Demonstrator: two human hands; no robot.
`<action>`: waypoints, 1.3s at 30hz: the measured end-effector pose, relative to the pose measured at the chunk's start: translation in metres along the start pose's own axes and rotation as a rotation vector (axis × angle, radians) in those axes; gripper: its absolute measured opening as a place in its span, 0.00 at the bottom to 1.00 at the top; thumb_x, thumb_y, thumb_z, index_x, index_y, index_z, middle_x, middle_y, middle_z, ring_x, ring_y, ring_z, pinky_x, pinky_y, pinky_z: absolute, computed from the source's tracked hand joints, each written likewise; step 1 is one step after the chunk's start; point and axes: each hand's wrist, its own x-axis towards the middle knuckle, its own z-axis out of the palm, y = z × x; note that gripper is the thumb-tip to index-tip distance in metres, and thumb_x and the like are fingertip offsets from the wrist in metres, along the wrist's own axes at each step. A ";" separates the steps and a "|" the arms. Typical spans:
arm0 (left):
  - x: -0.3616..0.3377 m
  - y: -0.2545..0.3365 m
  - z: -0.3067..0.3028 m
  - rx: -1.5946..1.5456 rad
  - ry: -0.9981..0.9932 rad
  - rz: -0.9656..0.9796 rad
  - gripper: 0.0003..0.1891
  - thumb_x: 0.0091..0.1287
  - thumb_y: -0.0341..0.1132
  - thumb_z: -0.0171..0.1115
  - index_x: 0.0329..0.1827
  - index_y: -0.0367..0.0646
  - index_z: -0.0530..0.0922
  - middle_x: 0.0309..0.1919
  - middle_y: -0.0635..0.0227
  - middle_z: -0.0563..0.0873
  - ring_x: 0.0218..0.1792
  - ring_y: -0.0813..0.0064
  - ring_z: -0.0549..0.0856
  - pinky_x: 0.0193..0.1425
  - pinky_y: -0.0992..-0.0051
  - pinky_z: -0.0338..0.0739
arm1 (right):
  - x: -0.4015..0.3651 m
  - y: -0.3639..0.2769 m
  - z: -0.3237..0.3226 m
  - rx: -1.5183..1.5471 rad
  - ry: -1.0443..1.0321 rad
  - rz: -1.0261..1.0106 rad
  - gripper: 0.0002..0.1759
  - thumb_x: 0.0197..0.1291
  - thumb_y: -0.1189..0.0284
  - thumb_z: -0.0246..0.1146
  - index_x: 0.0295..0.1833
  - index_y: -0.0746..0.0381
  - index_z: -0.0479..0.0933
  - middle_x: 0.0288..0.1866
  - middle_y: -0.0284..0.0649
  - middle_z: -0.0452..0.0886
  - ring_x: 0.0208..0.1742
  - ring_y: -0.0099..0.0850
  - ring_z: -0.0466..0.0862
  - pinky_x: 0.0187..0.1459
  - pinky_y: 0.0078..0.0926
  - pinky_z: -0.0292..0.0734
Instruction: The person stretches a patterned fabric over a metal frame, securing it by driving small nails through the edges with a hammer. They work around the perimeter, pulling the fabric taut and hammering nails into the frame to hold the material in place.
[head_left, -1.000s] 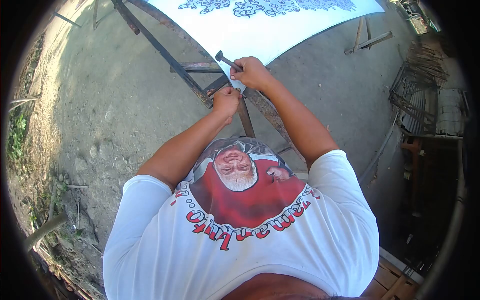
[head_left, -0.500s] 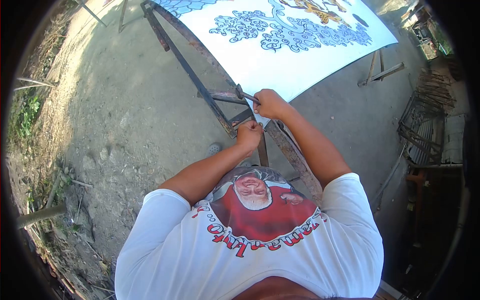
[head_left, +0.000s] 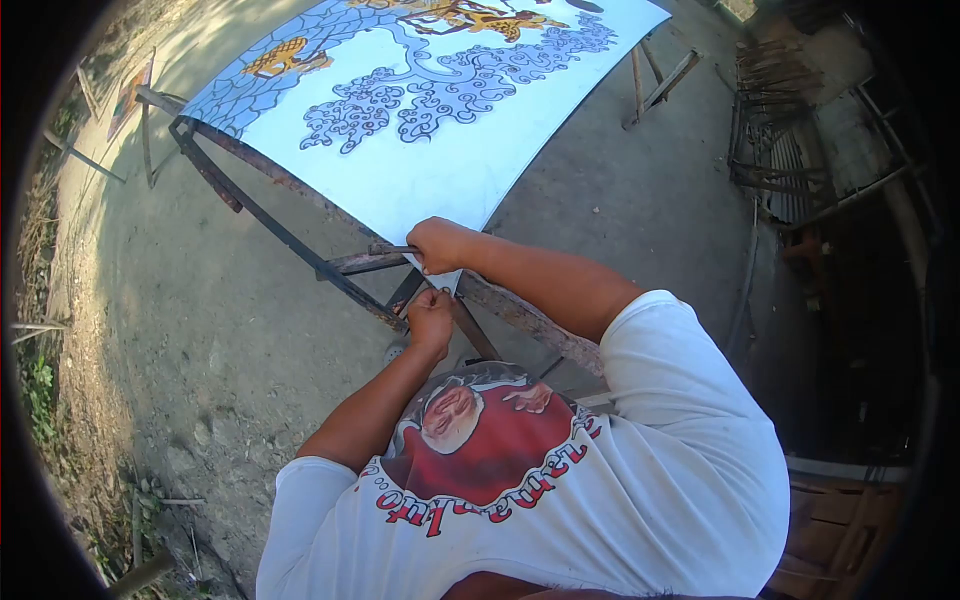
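Now that the hammer (head_left: 394, 249) has tipped level, clenched in the right hand (head_left: 443, 244), the left hand (head_left: 431, 316), pinching the cloth (head_left: 420, 165) at its near corner, apparently steadies it.

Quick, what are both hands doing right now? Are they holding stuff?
Left hand: closed, pinching at the sheet's corner; what it grips can't be told.
Right hand: closed, holding a hammer.

The dark, slim-handled hammer-like tool (head_left: 393, 249) has been tipped nearly level in view (it was slanted before); more of the white, blue-and-orange painted sheet (head_left: 385, 195) has been revealed.
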 end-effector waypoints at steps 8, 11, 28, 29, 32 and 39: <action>-0.005 0.007 0.003 -0.067 -0.017 -0.073 0.10 0.73 0.34 0.62 0.32 0.40 0.81 0.23 0.76 0.79 0.22 0.86 0.71 0.26 0.78 0.61 | 0.013 0.003 -0.001 0.109 -0.187 0.156 0.12 0.42 0.68 0.78 0.28 0.59 0.81 0.26 0.41 0.86 0.32 0.39 0.89 0.37 0.38 0.81; -0.006 0.009 0.002 -0.053 -0.009 -0.062 0.10 0.73 0.34 0.62 0.33 0.40 0.82 0.23 0.76 0.79 0.22 0.87 0.71 0.26 0.78 0.61 | 0.010 -0.003 -0.014 0.114 -0.242 0.205 0.13 0.44 0.68 0.79 0.30 0.61 0.81 0.25 0.39 0.86 0.28 0.35 0.89 0.33 0.36 0.82; -0.011 0.019 0.003 0.037 0.049 0.003 0.13 0.71 0.36 0.62 0.31 0.36 0.84 0.23 0.70 0.82 0.24 0.82 0.75 0.29 0.72 0.68 | -0.109 -0.043 0.005 0.299 0.507 0.195 0.13 0.70 0.67 0.60 0.42 0.66 0.70 0.32 0.61 0.80 0.38 0.63 0.81 0.37 0.56 0.72; -0.012 0.020 0.003 0.042 0.047 0.003 0.13 0.71 0.36 0.62 0.31 0.36 0.84 0.23 0.70 0.82 0.24 0.82 0.75 0.29 0.72 0.68 | -0.109 -0.037 0.010 0.303 0.510 0.197 0.13 0.70 0.67 0.60 0.42 0.66 0.70 0.32 0.61 0.80 0.38 0.63 0.81 0.37 0.56 0.72; -0.011 0.022 0.004 0.069 0.046 0.021 0.12 0.72 0.38 0.60 0.36 0.38 0.84 0.23 0.71 0.80 0.20 0.82 0.73 0.22 0.77 0.64 | -0.104 -0.024 0.018 0.200 0.316 0.193 0.12 0.71 0.68 0.60 0.43 0.67 0.70 0.31 0.62 0.80 0.38 0.64 0.80 0.38 0.57 0.72; -0.012 0.034 -0.005 -0.177 -0.107 -0.162 0.09 0.71 0.37 0.62 0.35 0.41 0.82 0.23 0.73 0.80 0.22 0.80 0.76 0.27 0.78 0.68 | -0.118 -0.031 0.013 0.388 0.360 0.171 0.12 0.63 0.65 0.65 0.38 0.64 0.76 0.34 0.54 0.83 0.39 0.56 0.84 0.40 0.50 0.77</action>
